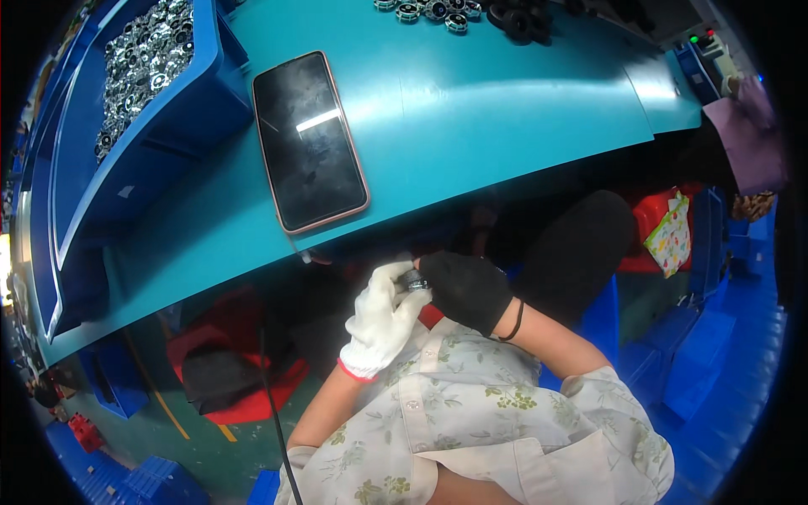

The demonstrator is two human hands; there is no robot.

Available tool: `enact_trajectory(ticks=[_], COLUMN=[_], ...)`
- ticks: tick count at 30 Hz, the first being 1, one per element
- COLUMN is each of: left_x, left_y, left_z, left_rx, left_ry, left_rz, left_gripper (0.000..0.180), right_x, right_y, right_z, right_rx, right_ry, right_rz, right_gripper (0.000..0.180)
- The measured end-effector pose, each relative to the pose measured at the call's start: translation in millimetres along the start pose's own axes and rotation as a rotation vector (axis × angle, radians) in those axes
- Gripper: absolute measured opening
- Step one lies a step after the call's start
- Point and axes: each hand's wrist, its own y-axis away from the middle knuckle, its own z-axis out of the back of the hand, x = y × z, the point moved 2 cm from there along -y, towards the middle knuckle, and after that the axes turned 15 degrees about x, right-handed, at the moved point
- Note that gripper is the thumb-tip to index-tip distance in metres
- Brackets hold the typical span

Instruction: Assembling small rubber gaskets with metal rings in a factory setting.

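My left hand [380, 321], in a white knit glove with a pink cuff, is closed on a small round black and silver part [413, 281] in front of my body, just off the table's near edge. My right hand [465, 289] wears a black glove and a dark wrist band. It is curled against the same part from the right, its fingers mostly hidden. Beyond both hands, a phone [310, 139] with a dark screen and pinkish case lies on the blue-green table [471, 126].
A blue bin [181, 109] full of shiny silver round parts [147, 63] stands at the left. Silver wheel-like pieces [433, 10] and black rings [520, 20] lie at the table's far side. Below are a red stool [244, 370] with dark cloth and a dark cable [273, 396].
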Motion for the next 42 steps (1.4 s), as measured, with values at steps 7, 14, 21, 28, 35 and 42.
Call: enact_trajectory(ticks=[7,14,21,28,35,42], left_x=[15,7,4,19,16,15], left_y=[-4,-6,-15,-11,-14,-23], left_z=[-1,-1,11,10,12,9], left_rx=[-0.096,-0.102,0.132,0.167,0.216,0.075], left_ry=[-0.002,-0.408,0.481,0.846,0.73,0.916], left_rz=[-0.106,-0.154,0.194,0.149,0.108,0.116], left_gripper=[0.021,0.022,0.024,0.02,0.025,0.032], right_x=[-1,-10,-10,-21,-18,-15], right_y=[-6,-8,-3,-8,-5,-12], right_z=[-7,-15,-7,12,15,9], right_rx=[0.03,0.104,0.057,0.28,0.243,0.219], right_ry=[-0.054,-0.14,-0.225,-0.962,-0.664,-0.323], right_rz=[0.047,-0.011,0.003,-0.049,-0.021,-0.068], right_gripper=[0.024,0.022,0.033,0.044,0.04,0.035])
